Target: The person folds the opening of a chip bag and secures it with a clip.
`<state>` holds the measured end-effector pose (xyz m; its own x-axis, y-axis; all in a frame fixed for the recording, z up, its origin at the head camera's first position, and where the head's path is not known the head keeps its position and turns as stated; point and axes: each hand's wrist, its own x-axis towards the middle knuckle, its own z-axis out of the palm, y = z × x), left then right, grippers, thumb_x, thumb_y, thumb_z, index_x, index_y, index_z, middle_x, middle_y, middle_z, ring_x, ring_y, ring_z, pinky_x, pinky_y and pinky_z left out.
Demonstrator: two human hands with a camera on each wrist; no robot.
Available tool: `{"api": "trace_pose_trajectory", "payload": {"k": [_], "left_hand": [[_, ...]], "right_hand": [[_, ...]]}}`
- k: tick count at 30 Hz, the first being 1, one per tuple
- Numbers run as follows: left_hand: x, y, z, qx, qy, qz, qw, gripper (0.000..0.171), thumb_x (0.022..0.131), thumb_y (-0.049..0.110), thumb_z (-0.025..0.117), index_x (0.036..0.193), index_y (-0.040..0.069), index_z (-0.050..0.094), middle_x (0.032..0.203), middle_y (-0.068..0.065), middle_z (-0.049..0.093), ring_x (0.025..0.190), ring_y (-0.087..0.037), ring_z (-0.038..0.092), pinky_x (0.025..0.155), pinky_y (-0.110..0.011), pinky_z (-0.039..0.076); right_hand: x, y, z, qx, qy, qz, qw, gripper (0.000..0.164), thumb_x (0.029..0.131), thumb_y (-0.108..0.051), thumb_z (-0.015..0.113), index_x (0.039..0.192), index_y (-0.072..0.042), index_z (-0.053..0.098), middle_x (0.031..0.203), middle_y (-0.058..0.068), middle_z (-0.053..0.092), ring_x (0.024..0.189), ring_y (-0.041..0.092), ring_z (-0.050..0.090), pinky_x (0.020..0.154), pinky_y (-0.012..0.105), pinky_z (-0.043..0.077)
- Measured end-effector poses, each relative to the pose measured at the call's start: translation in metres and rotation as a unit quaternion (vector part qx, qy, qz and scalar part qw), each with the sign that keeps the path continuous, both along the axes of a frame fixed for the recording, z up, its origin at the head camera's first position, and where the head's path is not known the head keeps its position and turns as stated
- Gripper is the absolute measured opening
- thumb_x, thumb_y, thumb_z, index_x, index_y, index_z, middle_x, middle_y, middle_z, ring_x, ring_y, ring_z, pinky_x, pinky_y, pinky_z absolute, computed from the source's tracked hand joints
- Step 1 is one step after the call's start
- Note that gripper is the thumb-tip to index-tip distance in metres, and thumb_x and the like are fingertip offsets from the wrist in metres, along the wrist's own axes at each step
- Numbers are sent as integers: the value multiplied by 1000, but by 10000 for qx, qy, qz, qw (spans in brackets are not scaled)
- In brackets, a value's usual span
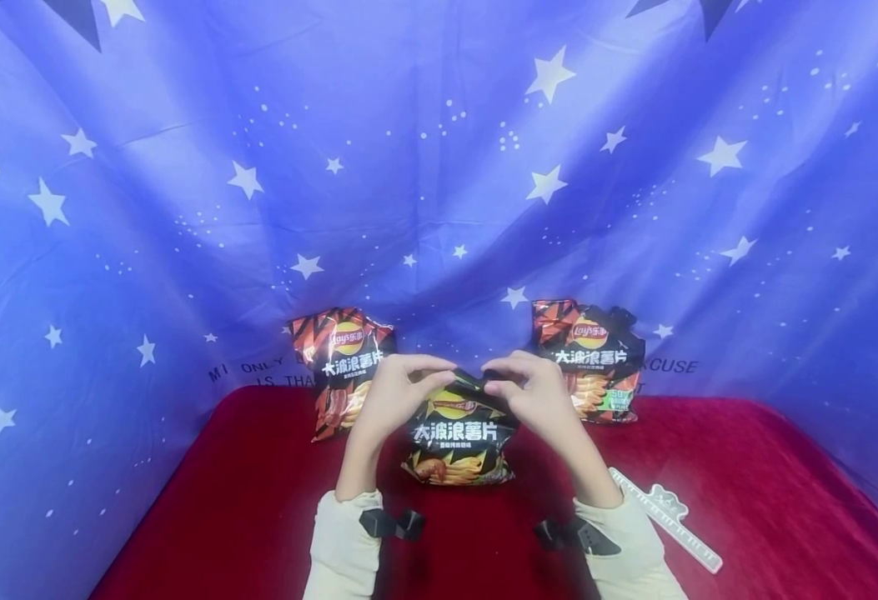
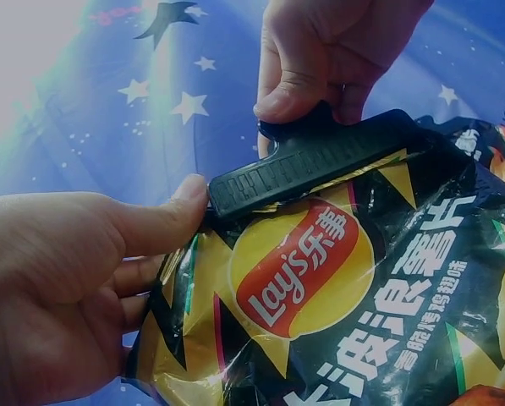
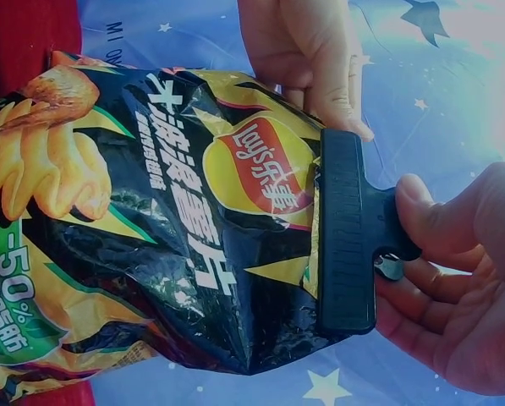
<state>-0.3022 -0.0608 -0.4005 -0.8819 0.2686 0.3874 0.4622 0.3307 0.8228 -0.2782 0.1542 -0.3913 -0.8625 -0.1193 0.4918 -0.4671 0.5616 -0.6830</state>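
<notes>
A black and yellow Lay's chip bag (image 1: 457, 454) stands on the red cloth between my two hands. Across its top edge lies a wide black clip (image 2: 315, 161), its long jaws over the yellow rim. My left hand (image 1: 403, 387) pinches the bag's top corner at the clip's end, thumb in front and fingers behind. With thumb and fingers, my right hand (image 1: 539, 396) grips the clip's handle (image 3: 396, 222) from above. In the right wrist view the left thumb (image 3: 332, 106) sits right at the clip's end.
Behind to the left leans a red and black chip bag (image 1: 341, 350). Another such bag (image 1: 599, 358), with a black clip (image 1: 613, 319) at its top corner, stands back right. A white ruler-like strip with a bear-shaped tab (image 1: 667, 517) lies front right. A blue star-printed curtain (image 1: 423, 225) hangs behind.
</notes>
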Motion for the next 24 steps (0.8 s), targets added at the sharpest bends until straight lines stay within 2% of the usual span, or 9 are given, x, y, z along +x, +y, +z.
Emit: {"api": "trace_pose_trajectory", "payload": {"k": [2,5,7,11,16,24], "left_hand": [[1,0,0,64,-87,-43,9999,18,91,17,77,109,13,80,89,-7,78,57,-28,58,54,-23,48],[2,1,1,180,-210,-117,9995,20,89,19,79,108,13,80,87,-8,77,58,-34,59,52,-22,47],[2,1,1,257,-265,-159,9992,22,87,20,81,108,14,80,88,-8,78,63,-31,64,55,-23,50],[2,1,1,312,-220,-185,9991,24,84,21,84,107,13,80,100,-6,80,81,-14,72,72,-26,57],[3,1,1,266,-187,-191,9993,28,81,23,86,107,13,80,101,-5,80,87,-14,73,79,-30,59],[3,2,1,115,-43,-109,9999,29,82,23,86,107,11,80,99,-1,80,87,-12,72,80,-30,59]], "right_hand": [[0,0,0,-1,-9,14,10000,25,78,4,81,102,-3,79,81,7,71,70,14,57,66,22,49],[0,0,1,26,-2,23,10000,24,78,4,80,102,-3,79,80,7,70,70,14,56,65,22,48],[1,0,1,55,12,20,10000,25,78,3,81,102,-4,80,80,6,69,70,14,56,65,22,48],[0,0,0,105,37,24,9999,25,79,2,81,103,-5,80,81,5,69,70,13,56,66,23,48],[0,0,0,190,60,-2,9998,25,80,0,81,103,-6,80,81,4,69,70,13,54,65,23,46],[0,0,-1,197,-6,-35,9998,26,80,-1,81,105,-6,80,80,4,68,70,13,53,66,24,45]]}}
